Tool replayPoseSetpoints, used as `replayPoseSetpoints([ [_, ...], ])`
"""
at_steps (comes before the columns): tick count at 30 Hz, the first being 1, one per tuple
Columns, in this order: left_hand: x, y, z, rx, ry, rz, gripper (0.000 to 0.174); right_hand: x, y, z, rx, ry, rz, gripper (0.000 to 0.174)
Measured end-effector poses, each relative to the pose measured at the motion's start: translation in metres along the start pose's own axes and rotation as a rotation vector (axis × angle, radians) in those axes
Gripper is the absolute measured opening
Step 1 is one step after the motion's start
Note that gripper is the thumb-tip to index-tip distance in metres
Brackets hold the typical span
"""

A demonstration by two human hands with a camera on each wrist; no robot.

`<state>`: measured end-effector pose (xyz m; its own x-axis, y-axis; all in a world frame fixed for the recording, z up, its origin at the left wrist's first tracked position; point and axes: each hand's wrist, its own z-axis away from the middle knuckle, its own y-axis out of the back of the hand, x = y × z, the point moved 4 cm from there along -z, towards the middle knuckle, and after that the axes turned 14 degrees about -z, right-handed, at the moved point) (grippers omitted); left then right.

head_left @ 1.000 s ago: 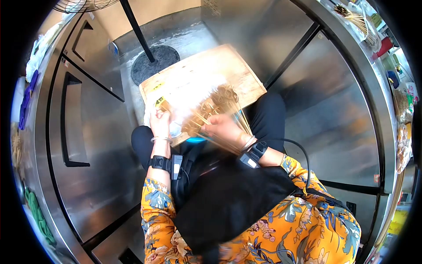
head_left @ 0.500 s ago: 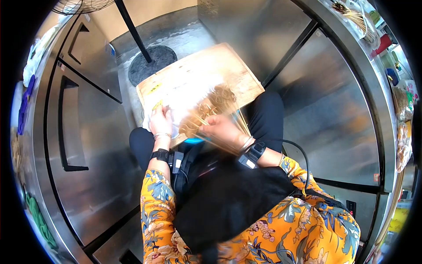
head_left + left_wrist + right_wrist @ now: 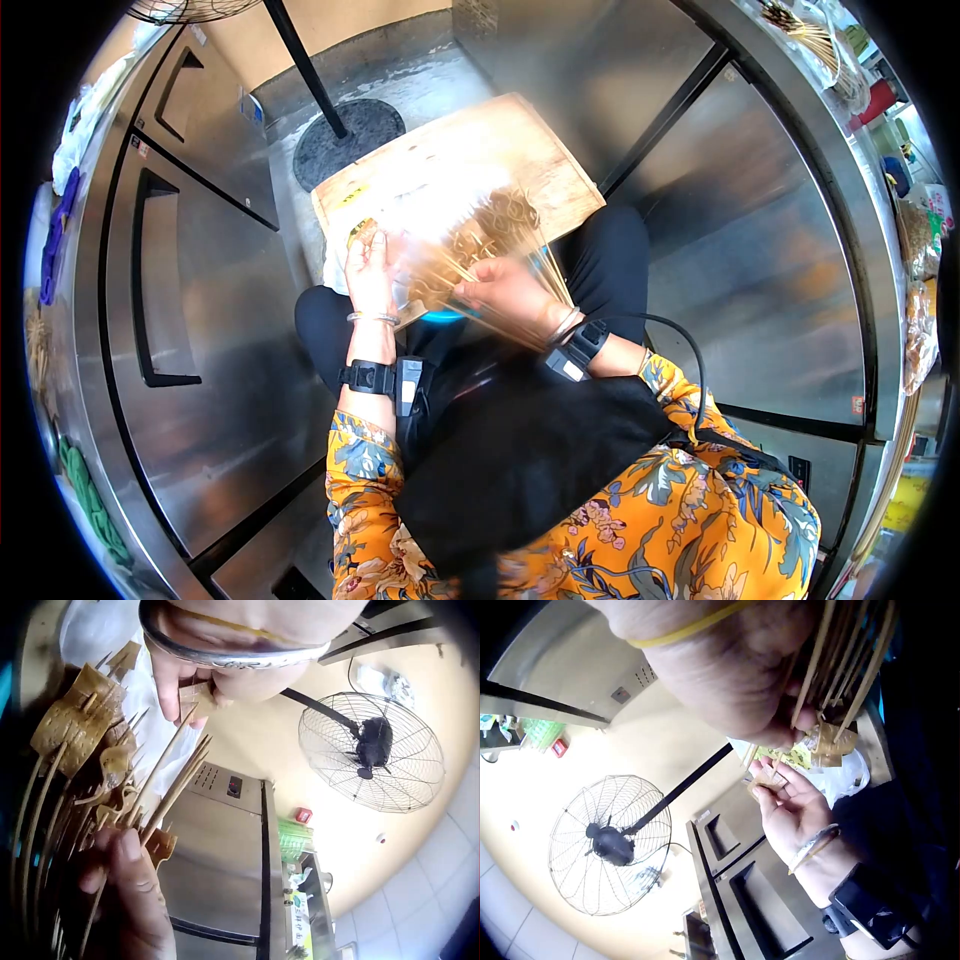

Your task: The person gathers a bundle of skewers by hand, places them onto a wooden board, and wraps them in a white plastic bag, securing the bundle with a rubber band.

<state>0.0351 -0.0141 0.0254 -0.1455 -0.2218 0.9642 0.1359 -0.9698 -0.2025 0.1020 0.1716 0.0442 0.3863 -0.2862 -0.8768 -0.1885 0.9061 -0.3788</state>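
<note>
My left hand [image 3: 370,275] pinches a small flat brown piece that looks like tofu skin [image 3: 769,780] between thumb and fingers, over the left part of the cutting board [image 3: 535,140]. My right hand [image 3: 508,292] grips thin bamboo skewers [image 3: 180,780], their bare pointed tips standing out past its thumb towards the left hand. Beside them, folded brown pieces threaded on skewers [image 3: 79,727] lie in a bunch, also seen as a fan of loaded skewers [image 3: 515,215] on the board. A white plastic bag [image 3: 847,776] lies under and behind the left hand.
The board rests across the person's knees, with a blue rim [image 3: 443,317] under its near edge. Steel cabinets [image 3: 225,370] stand close on both sides. Ahead is a standing fan's round base [image 3: 350,130]; more skewers [image 3: 800,38] lie on the right counter.
My left hand reached forward to the board's left side, then drew back slightly with a brown piece in its fingers. My right hand stays in place with its skewers.
</note>
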Motion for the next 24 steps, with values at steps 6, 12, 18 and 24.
replayPoseSetpoints([
  [6,0.016,-0.015,0.024,-0.012,-0.180,-0.127,0.023,-0.016,-0.006,0.008,0.079,-0.022,0.109,0.018],
  [12,0.007,-0.017,0.033,0.077,-0.217,-0.156,0.021,-0.014,-0.005,0.008,0.100,-0.032,0.132,0.017],
  [18,-0.003,-0.010,0.024,0.184,-0.106,-0.009,0.024,-0.009,-0.003,0.006,0.052,0.003,0.091,0.019],
  [24,-0.003,-0.006,0.024,0.129,0.073,0.050,0.027,0.003,0.002,0.000,0.033,0.043,0.063,0.020],
])
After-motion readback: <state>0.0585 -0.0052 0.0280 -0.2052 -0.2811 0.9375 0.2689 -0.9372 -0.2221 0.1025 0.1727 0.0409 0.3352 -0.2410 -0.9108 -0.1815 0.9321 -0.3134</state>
